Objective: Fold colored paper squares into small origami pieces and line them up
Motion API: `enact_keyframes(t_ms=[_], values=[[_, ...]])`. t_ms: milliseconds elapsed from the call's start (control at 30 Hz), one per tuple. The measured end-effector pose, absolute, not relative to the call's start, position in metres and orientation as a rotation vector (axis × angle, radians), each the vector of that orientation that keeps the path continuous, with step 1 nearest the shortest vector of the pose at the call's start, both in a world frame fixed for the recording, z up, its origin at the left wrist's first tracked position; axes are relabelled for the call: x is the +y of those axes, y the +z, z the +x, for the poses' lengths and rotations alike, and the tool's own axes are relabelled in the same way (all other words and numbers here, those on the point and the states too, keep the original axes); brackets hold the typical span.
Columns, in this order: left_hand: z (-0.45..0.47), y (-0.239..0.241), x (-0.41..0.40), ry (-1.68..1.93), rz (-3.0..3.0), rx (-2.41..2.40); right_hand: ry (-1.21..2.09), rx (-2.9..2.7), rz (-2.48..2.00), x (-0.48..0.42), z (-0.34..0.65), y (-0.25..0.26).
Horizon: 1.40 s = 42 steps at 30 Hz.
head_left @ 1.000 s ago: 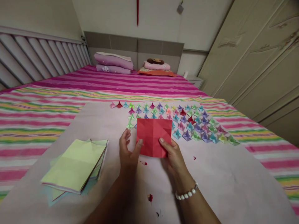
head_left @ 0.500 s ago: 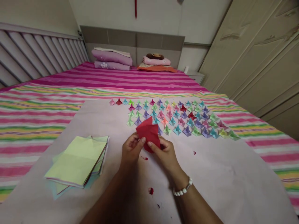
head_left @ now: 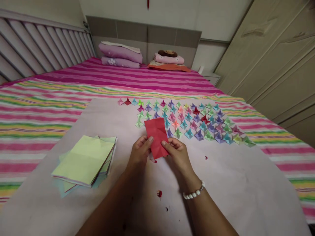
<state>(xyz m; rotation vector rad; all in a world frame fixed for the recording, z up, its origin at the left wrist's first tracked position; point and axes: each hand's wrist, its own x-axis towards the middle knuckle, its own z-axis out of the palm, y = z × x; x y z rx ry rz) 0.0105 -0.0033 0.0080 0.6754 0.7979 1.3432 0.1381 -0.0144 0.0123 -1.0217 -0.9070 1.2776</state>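
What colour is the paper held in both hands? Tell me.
Red: the paper, seen in the head view, is pinched by the left hand and right hand.

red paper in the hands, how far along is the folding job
Done: dozens of small folded pieces lie in rows on the sheet. In hand: left hand and right hand pinch a red paper, folded to a narrow rectangle. Left: a stack of unfolded papers.

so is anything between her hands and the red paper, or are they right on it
Nothing visible is in the way. The left hand and right hand both pinch the lower part of the red paper, holding it above the sheet, in front of the small folded pieces.
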Motion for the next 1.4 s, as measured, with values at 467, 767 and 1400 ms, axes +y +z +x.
enact_keyframes(t_ms=[467,767,1400], values=[[0.006,0.005,0.002,1.346,0.624,0.795,0.905,-1.496,-0.965,-0.023,0.149,0.019],[0.007,0.008,0.001,1.343,0.585,0.744,0.805,-1.465,-1.012,-0.019,0.145,0.013],[0.011,0.015,-0.004,1.268,0.701,0.666,1.219,-0.926,-1.016,-0.014,0.144,0.011]])
